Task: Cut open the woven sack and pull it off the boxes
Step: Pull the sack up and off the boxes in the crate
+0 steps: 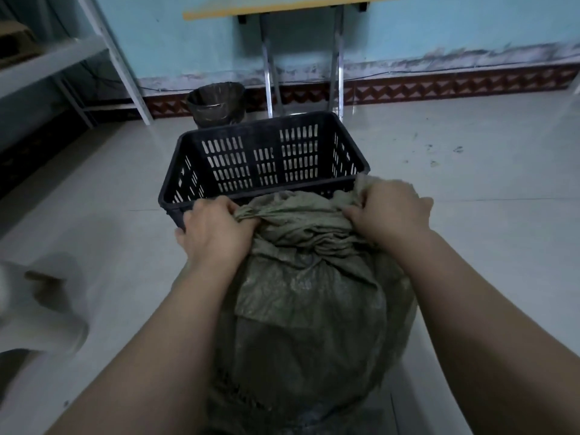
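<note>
A bulging grey-green woven sack [307, 315] stands on the pale floor right in front of me, its top bunched into folds. My left hand [216, 230] grips the gathered fabric at the sack's upper left. My right hand [389, 211] clutches a fold at the upper right, near the crate's corner. The sack hides whatever is inside it; no boxes show. No cutting tool is in view.
A black slotted plastic crate [266, 127] sits just beyond the sack, touching or almost touching it. Behind stand a small lined bin [216, 103], a folding table's metal legs [271, 76] and a white shelf frame [125, 67] at left. A blurred pale shape [40, 296] lies at lower left.
</note>
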